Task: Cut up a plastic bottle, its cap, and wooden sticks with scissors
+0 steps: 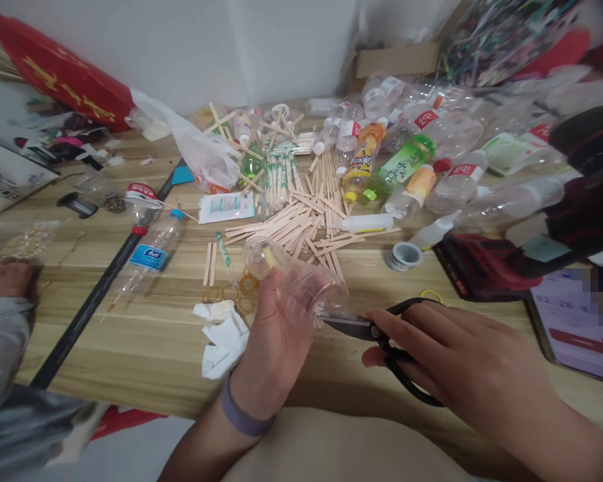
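Note:
A clear plastic bottle piece lies in my left hand, whose fingers wrap round it from below, with the thumb on its near side. Black-handled scissors are gripped by my right hand, fingers round the handles. The blade tips touch the right-hand rim of the bottle piece. A grey band circles my left wrist. Just left of my left hand lie a crumpled white tissue and several yellow rubber bands.
Wooden sticks are heaped beyond my hands, with many plastic bottles behind them. At right are a red-and-black tool, a phone and a metal roll. A black bar crosses the left side near another person's hand.

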The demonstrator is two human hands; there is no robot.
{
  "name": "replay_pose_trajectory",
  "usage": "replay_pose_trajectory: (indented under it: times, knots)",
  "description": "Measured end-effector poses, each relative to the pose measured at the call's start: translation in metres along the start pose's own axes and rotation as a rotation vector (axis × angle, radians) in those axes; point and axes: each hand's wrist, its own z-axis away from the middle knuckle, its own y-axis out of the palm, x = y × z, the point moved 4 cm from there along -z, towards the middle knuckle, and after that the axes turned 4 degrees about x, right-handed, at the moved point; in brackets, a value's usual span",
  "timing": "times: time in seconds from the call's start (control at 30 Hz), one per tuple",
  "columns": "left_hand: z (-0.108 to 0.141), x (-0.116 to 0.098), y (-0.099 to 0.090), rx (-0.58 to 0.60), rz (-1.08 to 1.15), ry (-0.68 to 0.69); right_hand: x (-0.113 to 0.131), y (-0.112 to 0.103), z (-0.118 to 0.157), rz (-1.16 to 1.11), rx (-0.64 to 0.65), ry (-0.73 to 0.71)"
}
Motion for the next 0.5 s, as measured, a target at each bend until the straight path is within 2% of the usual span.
replay_pose_trajectory:
  times: [0.2,0.33,0.4,0.5]
  knots:
    - [0.002,0.001,-0.001,-0.057,-0.024,-0.027,0.002,0.003,0.002,-0.034,-0.004,-0.032]
    - [0.001,0.002,0.000,-0.039,-0.011,-0.019,0.005,0.011,0.009,-0.100,-0.003,-0.010]
    - [0.000,0.004,-0.001,-0.035,-0.020,-0.011,0.006,0.016,0.012,-0.208,0.007,0.027]
    - [-0.003,0.007,-0.003,-0.008,-0.063,-0.035,0.008,0.021,0.014,-0.504,0.045,0.119]
